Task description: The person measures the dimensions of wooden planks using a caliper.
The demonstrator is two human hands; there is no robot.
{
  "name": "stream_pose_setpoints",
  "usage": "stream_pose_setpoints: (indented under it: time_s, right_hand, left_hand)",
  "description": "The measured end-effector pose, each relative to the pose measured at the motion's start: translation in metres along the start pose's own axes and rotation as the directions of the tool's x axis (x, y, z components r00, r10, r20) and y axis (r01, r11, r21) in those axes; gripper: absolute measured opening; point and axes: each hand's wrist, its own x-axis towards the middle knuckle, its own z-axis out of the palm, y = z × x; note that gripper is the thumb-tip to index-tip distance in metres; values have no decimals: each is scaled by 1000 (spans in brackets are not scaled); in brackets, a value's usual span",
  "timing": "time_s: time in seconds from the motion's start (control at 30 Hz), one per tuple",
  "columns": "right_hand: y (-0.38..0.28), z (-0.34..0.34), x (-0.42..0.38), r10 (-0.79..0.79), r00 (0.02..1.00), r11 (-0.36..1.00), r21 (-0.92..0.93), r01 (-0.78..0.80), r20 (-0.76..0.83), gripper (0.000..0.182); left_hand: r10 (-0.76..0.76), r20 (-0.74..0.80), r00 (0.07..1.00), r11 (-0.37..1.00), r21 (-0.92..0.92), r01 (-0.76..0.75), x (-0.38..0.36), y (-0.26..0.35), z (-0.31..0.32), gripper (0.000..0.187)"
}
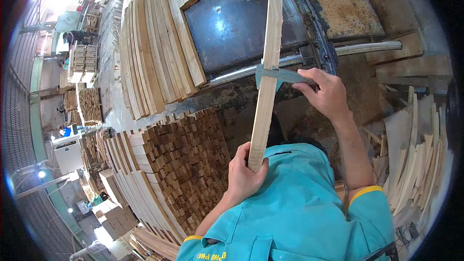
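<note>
Okay, so the left hand (244, 176) has the near end of a long, pale, square-edged wooden strip (264, 104), closed on it, thumb one side, fingers the other, close against a turquoise cloth shirt (302, 179). That hold looks meant to brace the strip, which runs out from the body toward the dark, flat metal machine table (232, 34). And up near the strip's middle, the right hand (331, 96) pinches the beam of a grey-green metal caliper (286, 75) between thumb and fingers, its jaws straddling the wood; set crosswise like that, they probably sit square to the edges. Whether they touch both sides, I cannot tell. Over left, a tight stack of brown-ended wooden sticks (188, 164), ends lined up, seemingly for neat piling. As for containers, a brown cardboard-looking box (117, 218) sits in the left background, contents out of sight.
</note>
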Motion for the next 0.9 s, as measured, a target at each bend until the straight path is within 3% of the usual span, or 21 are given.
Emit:
stream_pose_setpoints:
  time_s: [0.4,0.63,0.7,0.73,0.8,0.83,0.9]
  right_hand:
    - [-13,-7,-1,101,995,995,-22,-101,6,32]
    - [-13,-4,-1,34,996,999,4,-33,-77,32]
    - [-19,-9,0,126,992,991,-38,-126,17,32]
    - [-16,-8,1,127,992,991,-38,-126,15,32]
    - [-9,-5,2,-19,998,1000,-8,18,-55,32]
    - [-9,-5,1,-19,998,1000,-9,18,-58,32]
    - [-12,-7,-1,125,992,980,156,-121,-14,31]
  left_hand:
    - [49,-4,999,997,64,-48,-1,-2,-3,53]
    - [38,-7,999,999,-6,-38,-2,-4,-3,53]
    - [34,3,999,999,-4,-34,-1,-1,-4,54]
    - [42,4,999,995,-94,-41,1,2,-4,57]
    - [52,6,999,982,-183,-50,4,3,-5,60]
    - [59,42,997,981,-188,-51,5,1,-9,64]
    - [118,91,989,976,-197,-98,8,-18,-11,74]
